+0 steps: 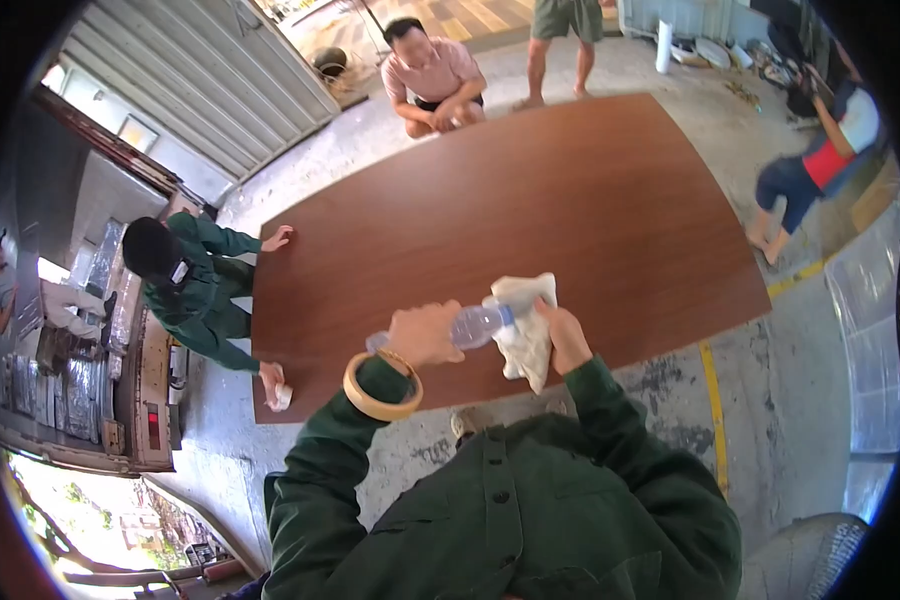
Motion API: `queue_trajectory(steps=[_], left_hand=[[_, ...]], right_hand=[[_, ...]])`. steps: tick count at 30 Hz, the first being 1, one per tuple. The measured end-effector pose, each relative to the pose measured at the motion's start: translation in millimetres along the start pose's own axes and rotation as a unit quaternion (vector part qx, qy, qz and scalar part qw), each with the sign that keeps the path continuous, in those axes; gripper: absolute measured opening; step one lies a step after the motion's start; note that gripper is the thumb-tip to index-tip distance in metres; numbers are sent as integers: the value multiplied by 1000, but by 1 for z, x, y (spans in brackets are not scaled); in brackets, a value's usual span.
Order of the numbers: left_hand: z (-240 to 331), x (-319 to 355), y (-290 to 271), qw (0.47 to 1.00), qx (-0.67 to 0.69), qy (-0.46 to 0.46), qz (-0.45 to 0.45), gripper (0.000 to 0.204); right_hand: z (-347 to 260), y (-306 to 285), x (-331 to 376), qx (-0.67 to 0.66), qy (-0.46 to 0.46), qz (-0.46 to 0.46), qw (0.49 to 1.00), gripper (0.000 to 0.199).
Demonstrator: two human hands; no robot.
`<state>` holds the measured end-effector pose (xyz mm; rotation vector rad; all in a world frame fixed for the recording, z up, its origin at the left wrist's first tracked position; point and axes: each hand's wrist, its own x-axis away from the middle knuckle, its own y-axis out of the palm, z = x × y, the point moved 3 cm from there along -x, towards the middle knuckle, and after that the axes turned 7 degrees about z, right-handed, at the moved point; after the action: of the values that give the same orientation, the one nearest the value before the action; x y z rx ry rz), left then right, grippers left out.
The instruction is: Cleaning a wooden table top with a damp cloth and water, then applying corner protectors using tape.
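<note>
Head view: the left hand [425, 333] curls round a clear bottle [478, 326] tilted toward a white cloth [523, 350] gripped by the right hand [568, 338], over the brown tabletop's [470, 215] near side; beyond crouches a person in pink [432, 75].

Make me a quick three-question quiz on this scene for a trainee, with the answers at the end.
1. True or false: the left hand grips a clear plastic bottle.
2. What does the right hand hold?
3. What colour is the large flat panel below the hands? a) white b) brown c) green

Key:
1. True.
2. A white cloth.
3. b
</note>
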<state>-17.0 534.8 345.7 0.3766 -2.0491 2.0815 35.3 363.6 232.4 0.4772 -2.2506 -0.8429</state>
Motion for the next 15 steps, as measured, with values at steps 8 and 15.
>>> queue_trajectory(steps=[8,15], left_hand=[[5,-3,-11,997,-56,6,51,38],[2,-6,1,992,-110,21,52,49]], right_hand=[[-3,-8,-12,-15,15,5,1000,39],[-18,-2,-4,-29,7,1,1000,35]])
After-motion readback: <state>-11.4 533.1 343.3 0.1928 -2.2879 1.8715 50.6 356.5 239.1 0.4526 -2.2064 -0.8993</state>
